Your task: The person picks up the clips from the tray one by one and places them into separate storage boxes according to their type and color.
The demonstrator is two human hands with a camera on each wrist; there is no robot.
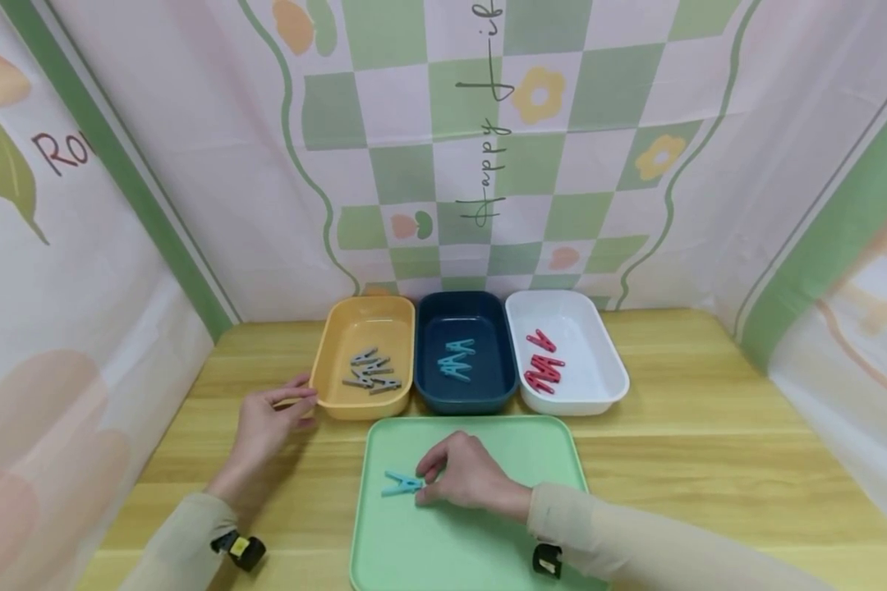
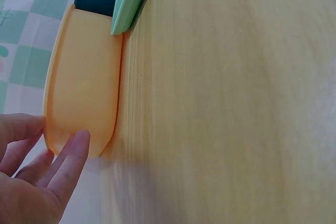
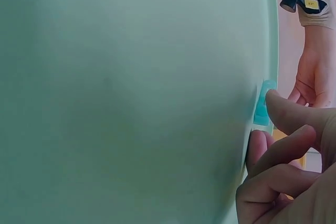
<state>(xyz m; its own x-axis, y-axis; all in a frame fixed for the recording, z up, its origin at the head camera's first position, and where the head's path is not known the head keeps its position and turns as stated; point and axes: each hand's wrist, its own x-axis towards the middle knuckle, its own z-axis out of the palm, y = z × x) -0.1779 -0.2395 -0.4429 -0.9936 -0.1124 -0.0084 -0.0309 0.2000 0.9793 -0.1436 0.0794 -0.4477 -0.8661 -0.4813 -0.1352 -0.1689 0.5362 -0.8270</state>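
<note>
A light blue clothespin lies on the left part of a green tray. My right hand pinches its right end between thumb and forefinger; in the right wrist view the thumb lies against the clothespin. My left hand touches the near left corner of a yellow bin, its fingers fairly straight along the outer wall in the left wrist view. Several grey clothespins lie in that bin.
Beside the yellow bin stands a dark blue bin with blue clothespins. Right of it, a white bin holds several red clothespins. All three line the wooden table's back, before a patterned cloth.
</note>
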